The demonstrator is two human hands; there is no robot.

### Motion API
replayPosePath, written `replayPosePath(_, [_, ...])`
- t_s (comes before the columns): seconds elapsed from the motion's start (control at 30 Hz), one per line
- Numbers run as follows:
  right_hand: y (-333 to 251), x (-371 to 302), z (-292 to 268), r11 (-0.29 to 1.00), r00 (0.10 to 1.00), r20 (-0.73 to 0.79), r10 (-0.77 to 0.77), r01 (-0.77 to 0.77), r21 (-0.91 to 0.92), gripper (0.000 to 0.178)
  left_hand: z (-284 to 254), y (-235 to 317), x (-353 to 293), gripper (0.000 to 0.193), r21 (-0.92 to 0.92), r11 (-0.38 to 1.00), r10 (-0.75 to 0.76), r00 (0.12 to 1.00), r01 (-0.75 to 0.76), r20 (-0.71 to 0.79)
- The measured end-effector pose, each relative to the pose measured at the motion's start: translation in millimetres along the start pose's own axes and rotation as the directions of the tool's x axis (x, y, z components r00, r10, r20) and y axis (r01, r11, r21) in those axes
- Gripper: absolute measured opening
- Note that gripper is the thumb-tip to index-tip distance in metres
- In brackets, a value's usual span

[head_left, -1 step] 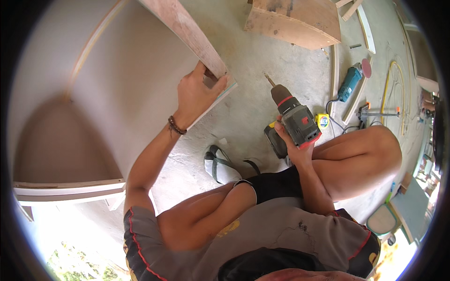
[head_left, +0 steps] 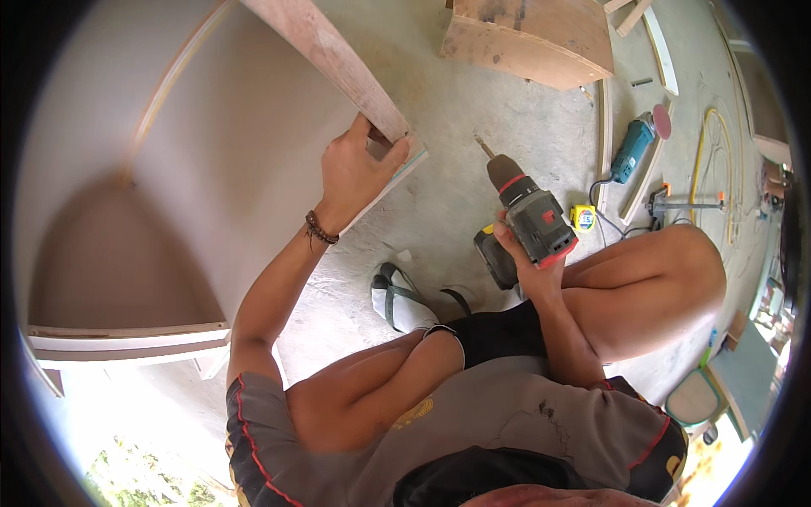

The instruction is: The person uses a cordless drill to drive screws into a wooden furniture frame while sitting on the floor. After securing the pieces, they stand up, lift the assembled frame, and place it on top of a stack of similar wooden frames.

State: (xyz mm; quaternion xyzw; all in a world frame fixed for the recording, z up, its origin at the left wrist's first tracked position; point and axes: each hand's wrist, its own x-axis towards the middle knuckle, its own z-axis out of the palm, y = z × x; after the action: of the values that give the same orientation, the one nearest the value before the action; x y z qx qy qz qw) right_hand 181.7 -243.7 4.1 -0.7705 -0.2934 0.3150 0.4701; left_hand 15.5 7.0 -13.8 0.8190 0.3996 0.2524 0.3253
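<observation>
A grey, red-trimmed shirt (head_left: 481, 401) is worn with black shorts (head_left: 498, 332) and a dark bracelet (head_left: 316, 226)

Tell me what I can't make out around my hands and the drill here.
- Trigger of the drill: head view, hidden by the drill's body and the right hand.
- Palm of the left hand: head view, hidden by the back of that hand.
- Far end of the wooden strip: head view, cut off by the upper edge.
</observation>
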Motion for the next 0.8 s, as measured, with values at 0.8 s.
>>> replayPosePath(0.8, [-59.2, -13.3, -33.1, 0.852, 0.971, 0.234, -0.053, -0.078, 0.517, 0.029, -19.4, 112.7, -14.5, 0.031, -0.537, 0.005, -0.591, 0.435, 0.844, 0.679])
